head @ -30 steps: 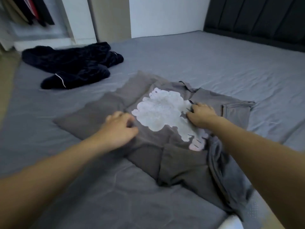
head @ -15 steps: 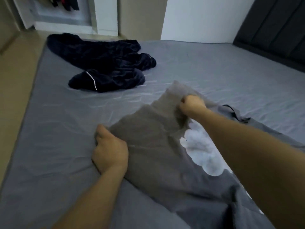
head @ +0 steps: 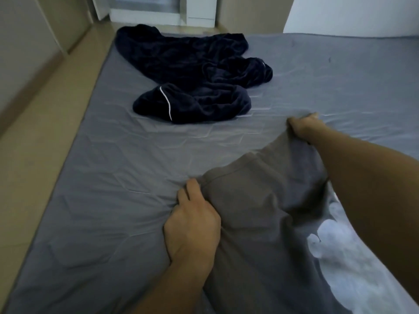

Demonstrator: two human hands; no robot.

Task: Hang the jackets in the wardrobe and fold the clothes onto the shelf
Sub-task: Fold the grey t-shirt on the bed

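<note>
A grey T-shirt [head: 256,214] with a white print at its lower right lies on the bed. My left hand [head: 192,220] grips the shirt's near left corner at the hem, fingers curled into the cloth. My right hand [head: 302,126] pinches the far corner of the same edge, and my forearm crosses over the shirt. The edge between both hands is pulled fairly taut. A crumpled dark navy garment [head: 192,73] with thin white piping lies further back on the bed, apart from both hands.
The grey bedsheet [head: 108,177] spreads to the left and far side. Beige floor [head: 38,123] runs along the bed's left edge. A white wardrobe base [head: 172,12] stands at the back, beyond the navy garment.
Both hands moved from the shirt's middle to its left edge and took hold of its two corners. Since half a second ago they have spread the edge wider; the view has shifted left.
</note>
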